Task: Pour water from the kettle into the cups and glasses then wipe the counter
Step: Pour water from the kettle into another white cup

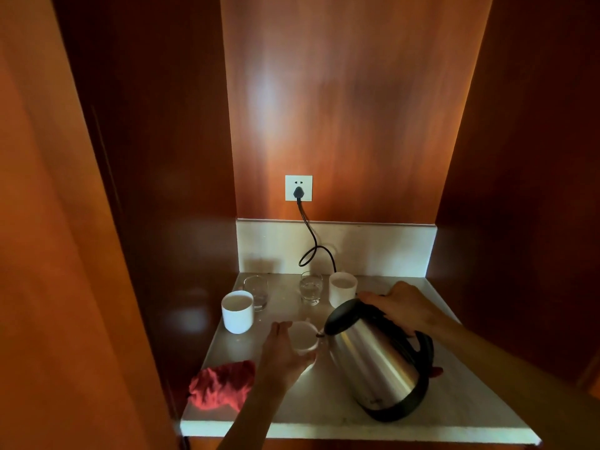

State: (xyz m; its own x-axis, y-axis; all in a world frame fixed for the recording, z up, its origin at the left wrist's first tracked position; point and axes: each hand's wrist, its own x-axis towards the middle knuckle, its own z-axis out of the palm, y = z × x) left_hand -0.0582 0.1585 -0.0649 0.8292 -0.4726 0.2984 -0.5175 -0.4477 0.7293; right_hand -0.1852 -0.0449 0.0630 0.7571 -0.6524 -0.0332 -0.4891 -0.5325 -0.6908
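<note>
Pale counter (324,404), right hand (406,306) gripping tilted kettle (373,355), left hand (282,352) cupping white cup (303,337)

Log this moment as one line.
left hand holds cup | right hand tilts kettle over it | cloth unused

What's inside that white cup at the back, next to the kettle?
The back white cup looks filled nearly to its rim with pale liquid, presumably water. The tilted kettle hides its lower part, so its base is unseen.

The right hand (401,306) tips the shiny steel kettle (373,358) toward a small white cup (303,336) the left hand (282,355) holds.
</note>
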